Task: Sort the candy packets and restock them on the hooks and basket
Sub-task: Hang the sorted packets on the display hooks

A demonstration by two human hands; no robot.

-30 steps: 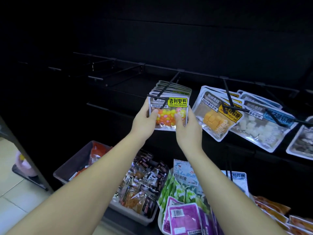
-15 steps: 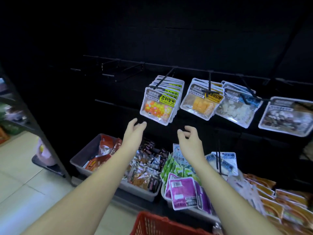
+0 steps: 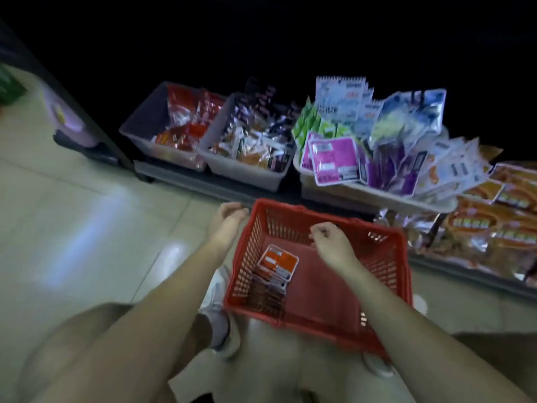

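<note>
Nearest me, both forearms reach out over bent knees toward the red basket [image 3: 319,286], which sits on the tiled floor between the feet. A small stack of orange packets [image 3: 277,261] lies inside it against the left wall, top one face up. My right hand [image 3: 328,239] hangs over the basket's far half, fingers loosely curled and pinching nothing; the left hand [image 3: 229,216] is just outside the far-left corner, fingers also slack and empty, as far as the blur lets me tell.

Beyond, on the low shelf, stand a grey bin of red packets [image 3: 139,126], a second bin of dark packets [image 3: 241,167], and at right an overfilled tray [image 3: 377,196] with purple, green and blue packs leaning past its rim; orange packs [image 3: 494,225] lie further right. The hooks are out of view.

I see three risks. The stack is loose, so pinching only the top packet may drag the rest askew; the basket looks light, so a hand catching its rim could skid or tip it; and orange stock could easily land among the similar red or orange packs.
</note>
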